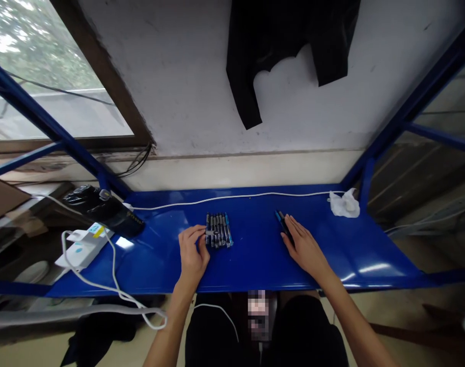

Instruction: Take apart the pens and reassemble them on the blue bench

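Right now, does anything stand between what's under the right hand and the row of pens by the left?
Nothing visible does: only bare blue tabletop shows between what the right hand covers and the row of pens. The white cable runs behind both.

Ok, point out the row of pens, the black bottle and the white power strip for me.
Row of pens (222, 228): head view, middle of the row.
Black bottle (110, 215): head view, side of its body.
White power strip (87, 251): head view, its upper face.

From above the lap (213, 331), the head camera is facing forward and down, near the blue surface (251, 267).
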A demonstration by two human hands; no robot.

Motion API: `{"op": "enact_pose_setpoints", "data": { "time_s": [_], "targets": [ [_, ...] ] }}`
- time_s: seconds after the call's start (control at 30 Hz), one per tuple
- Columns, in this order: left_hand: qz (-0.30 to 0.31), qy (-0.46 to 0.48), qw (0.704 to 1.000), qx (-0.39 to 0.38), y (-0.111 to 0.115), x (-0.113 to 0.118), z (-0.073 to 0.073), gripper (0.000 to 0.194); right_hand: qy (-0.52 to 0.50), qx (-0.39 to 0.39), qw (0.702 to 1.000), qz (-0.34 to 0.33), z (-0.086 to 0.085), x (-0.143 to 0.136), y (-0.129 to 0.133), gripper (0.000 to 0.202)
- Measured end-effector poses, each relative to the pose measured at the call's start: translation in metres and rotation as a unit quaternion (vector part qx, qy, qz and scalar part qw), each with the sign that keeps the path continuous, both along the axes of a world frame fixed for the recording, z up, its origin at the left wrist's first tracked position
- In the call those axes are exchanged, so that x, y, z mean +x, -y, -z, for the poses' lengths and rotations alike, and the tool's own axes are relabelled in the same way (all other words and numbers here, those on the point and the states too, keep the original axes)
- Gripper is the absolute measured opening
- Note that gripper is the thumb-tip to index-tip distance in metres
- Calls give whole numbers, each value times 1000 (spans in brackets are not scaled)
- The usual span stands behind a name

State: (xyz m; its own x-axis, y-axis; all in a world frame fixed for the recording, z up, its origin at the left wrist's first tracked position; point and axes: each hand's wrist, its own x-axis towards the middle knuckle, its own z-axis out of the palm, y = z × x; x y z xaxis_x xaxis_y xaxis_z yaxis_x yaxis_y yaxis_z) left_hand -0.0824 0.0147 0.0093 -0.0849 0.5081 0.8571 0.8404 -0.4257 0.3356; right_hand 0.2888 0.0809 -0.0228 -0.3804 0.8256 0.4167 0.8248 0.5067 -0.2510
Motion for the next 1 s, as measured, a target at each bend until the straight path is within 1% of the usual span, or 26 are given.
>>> {"op": "enact_pose_setpoints", "data": {
  "time_s": [0.1,0.17,0.2,0.23,0.3,0.37,0.4,0.43,0.47,0.5,0.53,0.6,0.63,0.7,0.77,0.83,0.9,1.0],
  "targets": [
    [27,63,996,-48,-4,17,-3,11,-22,-8,1000,-1,-2,0,1,70],
    [57,137,985,-90,-10,33,-6,15,-42,-4,999,2,-6,-1,4,68],
    [84,182,974,-108,-15,42,-9,19,-59,0,998,1,-10,-3,5,66],
    [121,232,958,-121,-21,51,-13,26,-84,4,996,-1,-15,-7,6,62],
    [212,329,909,-143,-38,69,-22,41,-150,2,989,-14,-29,-20,5,54],
    [307,395,848,-178,-61,85,-31,39,-218,-20,975,-38,-46,-41,-2,47],
    [348,411,818,-204,-73,92,-36,39,-240,-34,969,-58,-54,-53,-9,44],
    [378,421,795,-220,-86,97,-39,37,-258,-47,962,-79,-61,-67,-19,43],
    [392,424,786,-223,-99,101,-41,33,-275,-55,955,-98,-67,-80,-30,44],
    [391,420,790,-216,-111,103,-41,29,-278,-74,951,-115,-70,-93,-43,44],
    [381,419,797,-208,-122,103,-41,28,-278,-90,949,-118,-72,-105,-57,46],
    [369,431,800,-195,-140,99,-37,30,-275,-81,953,-101,-69,-125,-84,48],
    [368,446,793,-192,-147,95,-34,33,-271,-74,955,-97,-65,-133,-95,48],
    [378,488,764,-188,-154,84,-29,37,-273,-68,954,-105,-54,-143,-110,48],
    [393,521,732,-194,-157,74,-25,39,-270,-78,952,-123,-42,-148,-115,47],
    [409,529,714,-210,-156,68,-23,38,-255,-94,952,-139,-31,-150,-112,44],
    [417,523,707,-229,-156,66,-22,35,-240,-102,954,-146,-23,-149,-108,42],
    [402,533,705,-238,-157,69,-20,30,-230,-99,958,-140,-18,-147,-105,45]
  ]
}}
